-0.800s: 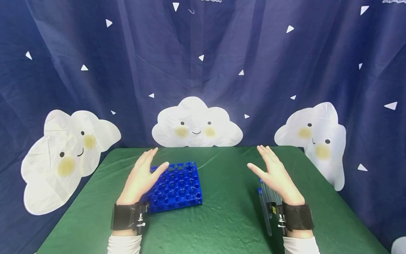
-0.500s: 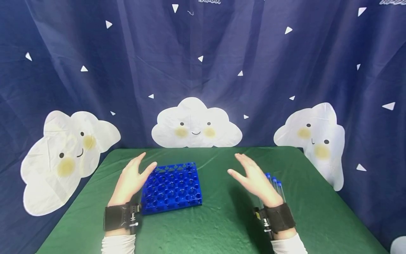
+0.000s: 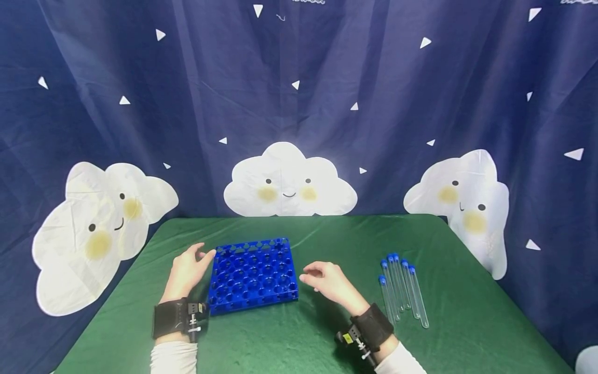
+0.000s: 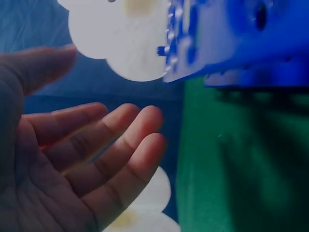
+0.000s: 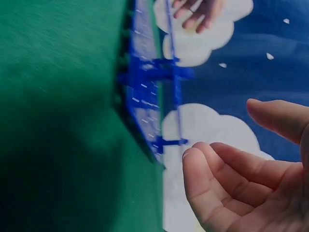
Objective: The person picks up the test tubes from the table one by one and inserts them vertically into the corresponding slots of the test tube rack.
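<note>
A blue test tube rack (image 3: 253, 275) full of round holes lies on the green table between the two hands. Close to its left edge is my left hand (image 3: 186, 270), its fingers relaxed and nothing in them; the left wrist view shows the palm (image 4: 53, 169) apart from the rack (image 4: 251, 38). My right hand (image 3: 330, 283) is just off the rack's right side. In the right wrist view its fingers (image 5: 200, 179) are loosely bent and the thumb stands away, with nothing between them.
Several clear test tubes (image 3: 405, 291) with blue caps lie side by side on the right of the green table (image 3: 472, 322). A dark blue curtain (image 3: 317, 62) with white clouds hangs behind the table's far edge.
My right hand has moved left from over the test tubes to the rack's right side, uncovering the tubes. My left hand has shifted left and lower, off the rack. Rack and tubes look unmoved.
</note>
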Available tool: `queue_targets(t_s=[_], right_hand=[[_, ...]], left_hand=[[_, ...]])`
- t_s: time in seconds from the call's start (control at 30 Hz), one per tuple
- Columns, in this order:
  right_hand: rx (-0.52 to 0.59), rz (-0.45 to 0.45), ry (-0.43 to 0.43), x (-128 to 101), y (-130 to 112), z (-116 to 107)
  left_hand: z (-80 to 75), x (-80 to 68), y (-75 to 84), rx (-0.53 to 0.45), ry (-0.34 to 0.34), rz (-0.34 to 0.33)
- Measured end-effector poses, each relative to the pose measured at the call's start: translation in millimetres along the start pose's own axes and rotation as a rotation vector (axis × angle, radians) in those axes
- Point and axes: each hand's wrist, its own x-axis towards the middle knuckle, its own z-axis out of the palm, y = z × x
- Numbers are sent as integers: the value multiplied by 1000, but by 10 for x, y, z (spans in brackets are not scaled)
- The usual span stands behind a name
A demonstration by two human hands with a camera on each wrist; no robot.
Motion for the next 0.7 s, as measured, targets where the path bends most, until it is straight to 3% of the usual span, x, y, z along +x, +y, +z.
queue_targets(t_s=[0.13,0.33,0.7], right_hand=[[12,29,-58,5,54,109],[-3,17,-87,13,105,216],[-6,-27,-65,14,116,318]], left_hand=[[61,35,-54,-19,-39,-68],[129,42,-63,-137,-73,-149],[198,65,-71,-214,-142,-180]])
